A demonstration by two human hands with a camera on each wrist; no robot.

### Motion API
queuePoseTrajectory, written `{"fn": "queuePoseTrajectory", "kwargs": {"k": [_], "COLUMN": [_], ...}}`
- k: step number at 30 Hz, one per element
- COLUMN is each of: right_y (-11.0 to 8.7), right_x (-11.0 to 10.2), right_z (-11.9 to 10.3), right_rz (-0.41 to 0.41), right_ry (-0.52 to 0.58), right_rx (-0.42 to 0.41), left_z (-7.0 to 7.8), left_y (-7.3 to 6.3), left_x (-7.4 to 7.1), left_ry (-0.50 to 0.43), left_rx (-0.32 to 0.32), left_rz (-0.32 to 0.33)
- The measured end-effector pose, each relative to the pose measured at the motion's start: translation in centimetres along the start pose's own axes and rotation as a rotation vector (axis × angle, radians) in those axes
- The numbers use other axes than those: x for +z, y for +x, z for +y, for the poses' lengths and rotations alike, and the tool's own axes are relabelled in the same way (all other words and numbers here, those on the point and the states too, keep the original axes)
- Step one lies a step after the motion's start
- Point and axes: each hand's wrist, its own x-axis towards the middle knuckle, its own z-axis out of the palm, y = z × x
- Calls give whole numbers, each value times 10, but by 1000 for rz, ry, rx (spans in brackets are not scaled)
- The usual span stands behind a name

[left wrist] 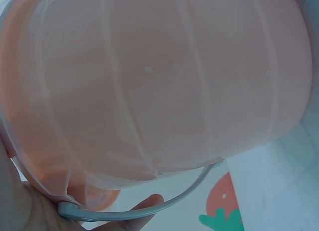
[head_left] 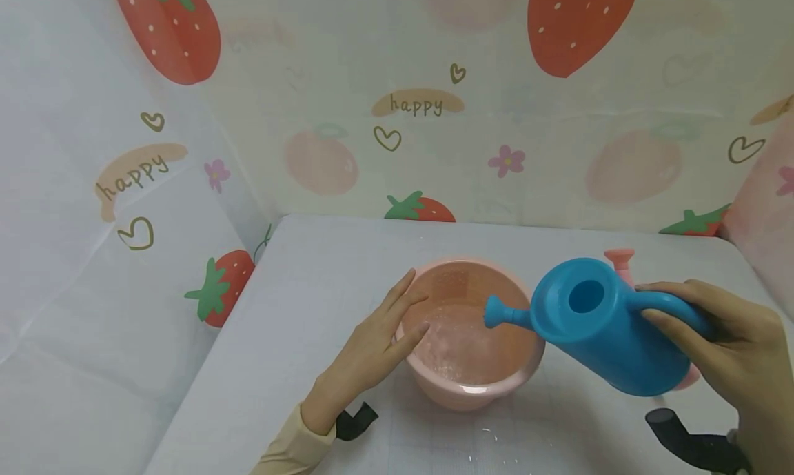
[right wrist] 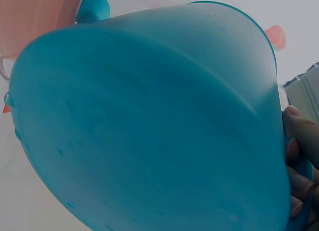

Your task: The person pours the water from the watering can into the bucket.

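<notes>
A pink bucket [head_left: 455, 396] stands on the table with clear liquid in it. My left hand [head_left: 372, 340] rests at its left rim, fingers extended over the edge. In the left wrist view the bucket's side [left wrist: 164, 81] fills most of the picture, with a grey carrying handle [left wrist: 149, 211] beside the hand. My right hand [head_left: 738, 344] grips the handle of a blue watering can [head_left: 645, 351]. The can is tilted, its spout head [head_left: 495, 312] over the bucket's opening. Droplets cling to the can's underside [right wrist: 149, 136] in the right wrist view.
Behind the blue can, a pink object with a flared head [head_left: 619, 256] is mostly hidden. Water drops lie on the white table [head_left: 298, 296] in front of the bucket. Strawberry-printed sheeting [head_left: 471, 158] hangs along the back and sides.
</notes>
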Motion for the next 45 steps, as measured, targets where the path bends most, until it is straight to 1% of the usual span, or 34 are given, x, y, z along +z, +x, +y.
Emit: {"fn": "queuePoseTrajectory", "kwargs": {"k": [8,13,21,29,35,41,45], "right_y": [1,2,4,6,6,6,6], "right_x": [0,0,0,0,0,0,0], "right_z": [-1,-1,-2,-2,-2,-1,-2], "right_rz": [0,-6,-17,-25,-24,-24,-22], "right_ry": [2,17,16,33,3,31,4], "right_rx": [19,-3,-1,-20,11,-5,18], "left_z": [0,0,-1,-2,-2,-2,-2], "left_y": [0,0,0,1,0,1,1], "left_x": [-1,-1,0,0,0,1,0], "left_ry": [10,9,11,9,5,3,8], "left_rx": [-1,-6,-5,-5,-7,-5,-3], "left_rz": [-3,-7,-8,-9,-7,-6,-8]}}
